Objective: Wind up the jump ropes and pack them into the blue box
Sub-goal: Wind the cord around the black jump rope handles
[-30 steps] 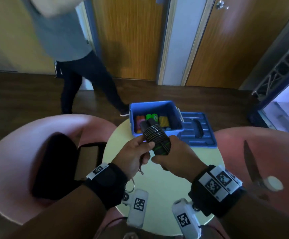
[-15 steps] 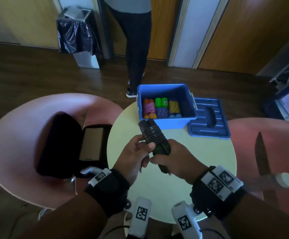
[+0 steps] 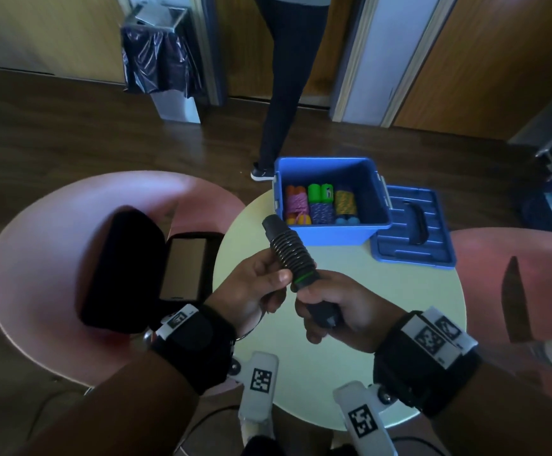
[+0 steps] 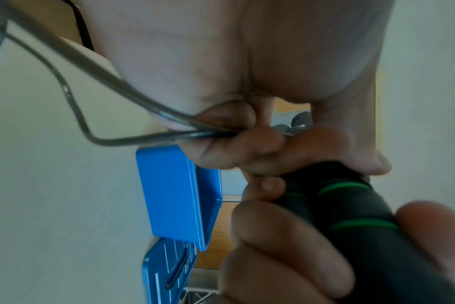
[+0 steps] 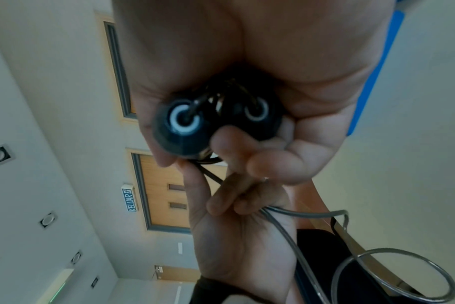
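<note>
A black jump rope (image 3: 290,253) with green rings has its cord coiled round the two handles, held above the round table (image 3: 350,350). My right hand (image 3: 334,311) grips the handles' lower ends (image 5: 192,121). My left hand (image 3: 255,287) touches the coil with its thumb and pinches the loose grey cord (image 4: 133,127), which loops below the wrist (image 5: 377,267). The open blue box (image 3: 330,232) stands at the table's far edge, just beyond the handles, and holds three wound colourful ropes (image 3: 320,205).
The blue lid (image 3: 413,232) lies right of the box. Pink chairs flank the table; the left one (image 3: 37,258) carries an open black case (image 3: 129,268). A person (image 3: 284,93) stands beyond the table by a bin (image 3: 162,60).
The head view has tipped down and shifted, so box and table sit lower and farther right. The standing person moved from left to centre. Both hands keep their hold on the rope.
</note>
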`<state>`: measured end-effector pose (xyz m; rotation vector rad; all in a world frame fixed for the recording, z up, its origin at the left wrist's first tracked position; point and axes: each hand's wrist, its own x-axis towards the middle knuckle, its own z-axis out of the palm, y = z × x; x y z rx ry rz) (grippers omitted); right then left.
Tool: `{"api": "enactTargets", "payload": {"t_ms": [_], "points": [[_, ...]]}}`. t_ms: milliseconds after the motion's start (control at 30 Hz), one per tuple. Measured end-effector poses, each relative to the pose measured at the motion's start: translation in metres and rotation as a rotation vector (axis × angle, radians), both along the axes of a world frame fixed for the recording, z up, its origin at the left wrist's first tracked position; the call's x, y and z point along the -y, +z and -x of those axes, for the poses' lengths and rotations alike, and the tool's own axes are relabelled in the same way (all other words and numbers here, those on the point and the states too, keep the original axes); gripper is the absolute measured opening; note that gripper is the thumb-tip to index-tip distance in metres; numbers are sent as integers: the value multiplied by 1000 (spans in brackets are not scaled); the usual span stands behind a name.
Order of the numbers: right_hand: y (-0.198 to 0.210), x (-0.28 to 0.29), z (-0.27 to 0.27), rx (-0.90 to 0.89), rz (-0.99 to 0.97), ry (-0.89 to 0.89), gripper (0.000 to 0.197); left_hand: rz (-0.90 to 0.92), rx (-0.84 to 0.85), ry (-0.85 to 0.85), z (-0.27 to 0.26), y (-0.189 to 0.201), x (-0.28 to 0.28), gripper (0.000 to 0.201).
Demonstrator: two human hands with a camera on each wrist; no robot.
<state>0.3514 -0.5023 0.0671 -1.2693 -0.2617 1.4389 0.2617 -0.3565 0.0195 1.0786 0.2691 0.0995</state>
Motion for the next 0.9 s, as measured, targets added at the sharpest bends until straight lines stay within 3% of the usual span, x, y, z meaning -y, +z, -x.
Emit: {"api": "enactTargets", "payload": {"t_ms": [133, 200, 300, 400, 467, 567, 700, 833, 900], "points": [[1, 2, -2, -135, -32, 28, 44, -66, -11, 69, -7, 8, 7, 42], [1, 4, -4, -146, -15, 64, 48, -71, -27, 107, -8, 11, 11, 43], [9, 7, -9, 20, 130, 116, 45, -106, -87, 175, -10, 15, 17, 38], [17, 8, -7, 279, 174, 17, 28, -168, -131, 254, -18, 18, 22, 25], [22, 11, -3, 355, 136, -75, 20, -226, -134, 314, -25, 23, 25, 32], [31, 22, -6, 378, 81, -129, 23, -284, -124, 305, -34, 37, 33, 51], [47, 46, -19, 290, -29, -166, 30, -284, -27, 213, -40, 57, 47, 46], [59, 70, -32, 172, -126, -183, 30, -265, 65, 123, -46, 76, 67, 28], [61, 83, -40, 121, -163, -151, 32, -242, 85, 102, -52, 83, 79, 33]]}}
